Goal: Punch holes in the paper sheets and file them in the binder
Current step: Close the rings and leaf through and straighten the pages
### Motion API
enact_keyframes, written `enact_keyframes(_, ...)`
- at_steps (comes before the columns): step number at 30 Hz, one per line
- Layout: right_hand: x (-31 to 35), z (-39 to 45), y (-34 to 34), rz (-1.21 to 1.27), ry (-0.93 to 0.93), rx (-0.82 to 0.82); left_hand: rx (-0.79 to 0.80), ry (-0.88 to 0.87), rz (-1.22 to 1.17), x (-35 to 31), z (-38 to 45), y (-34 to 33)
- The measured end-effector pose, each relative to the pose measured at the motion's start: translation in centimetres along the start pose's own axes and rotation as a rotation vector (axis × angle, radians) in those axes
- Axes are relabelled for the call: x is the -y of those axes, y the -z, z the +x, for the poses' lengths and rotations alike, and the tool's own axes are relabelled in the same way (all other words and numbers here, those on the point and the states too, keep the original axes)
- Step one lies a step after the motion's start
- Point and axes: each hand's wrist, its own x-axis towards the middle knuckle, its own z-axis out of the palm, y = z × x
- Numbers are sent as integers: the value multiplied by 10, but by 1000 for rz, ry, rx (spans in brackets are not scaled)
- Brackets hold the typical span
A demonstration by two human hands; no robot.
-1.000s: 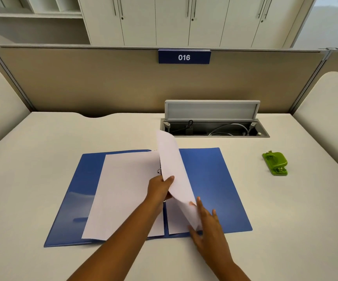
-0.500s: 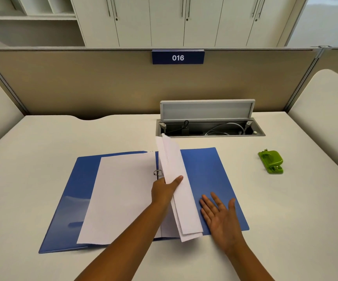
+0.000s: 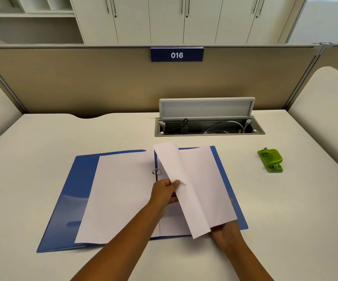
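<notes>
A blue binder (image 3: 70, 197) lies open on the desk, its metal ring (image 3: 156, 171) showing at the spine. A white sheet (image 3: 121, 195) lies flat on the left half. Over the right half, white sheets (image 3: 202, 183) curve up from the spine, one of them lifted and bent. My left hand (image 3: 164, 190) pinches the lifted sheets near the spine. My right hand (image 3: 227, 234) is palm-up under the sheets' lower right corner, fingers hidden beneath the paper. A green hole punch (image 3: 271, 160) sits apart at the right.
An open cable tray (image 3: 208, 128) with a raised grey lid and wires is sunk into the desk behind the binder. A beige partition with a blue "016" sign (image 3: 177, 55) closes the back. Cushioned panels flank both sides.
The sheets have swung from upright down to the right over the binder's right half. My right hand moved from flat on the blue cover to underneath the sheets' lower corner.
</notes>
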Motion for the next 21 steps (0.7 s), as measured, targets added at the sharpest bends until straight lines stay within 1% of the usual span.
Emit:
enact_keyframes(2,0,0,-1,-20,25,2,-30,2,-8,-1,3,5)
enact_keyframes(6,2,0,-2,-12,41,9,-3,36,25,-9,5,29)
enact_keyframes(8,1,-1,-2,-13,38,9,-27,30,52,-13,6,49)
enact_keyframes(14,1,0,0,0,59,14,-200,36,125,-13,12,116)
enact_keyframes(19,0,-2,0,-43,88,35,-381,31,262,-1,13,161)
enact_keyframes(21,0,-3,0,-36,85,29,-424,14,328,4,14,177)
